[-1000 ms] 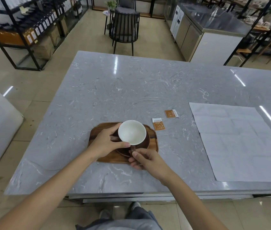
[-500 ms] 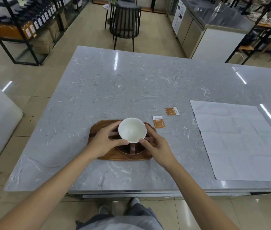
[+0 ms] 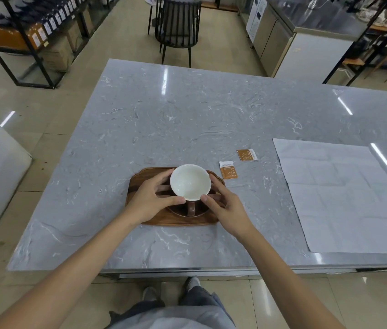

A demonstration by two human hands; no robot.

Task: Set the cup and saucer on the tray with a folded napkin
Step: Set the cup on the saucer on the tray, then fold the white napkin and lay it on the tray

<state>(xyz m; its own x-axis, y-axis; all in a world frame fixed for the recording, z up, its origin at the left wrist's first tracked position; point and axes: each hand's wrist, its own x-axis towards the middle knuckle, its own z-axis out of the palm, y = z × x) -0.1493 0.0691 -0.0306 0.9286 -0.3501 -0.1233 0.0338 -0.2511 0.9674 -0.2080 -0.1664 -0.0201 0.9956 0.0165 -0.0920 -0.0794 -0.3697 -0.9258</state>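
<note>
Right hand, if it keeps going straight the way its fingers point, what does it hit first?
The right hand points up and left, and its fingertips already sit at the side of the white cup, so the cup comes first. Whether they are touching it yet is unclear.

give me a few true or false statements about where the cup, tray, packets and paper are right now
1. The cup sits over the wooden tray. True.
2. Only the right hand touches the cup. False: the left hand holds its other side too.
3. Two orange packets lie on the tray. False: they lie on the table, to the tray's right.
4. The white paper sheet lies flat, off the tray. True.
5. The cup is full of coffee. False: its white inside looks empty.
</note>
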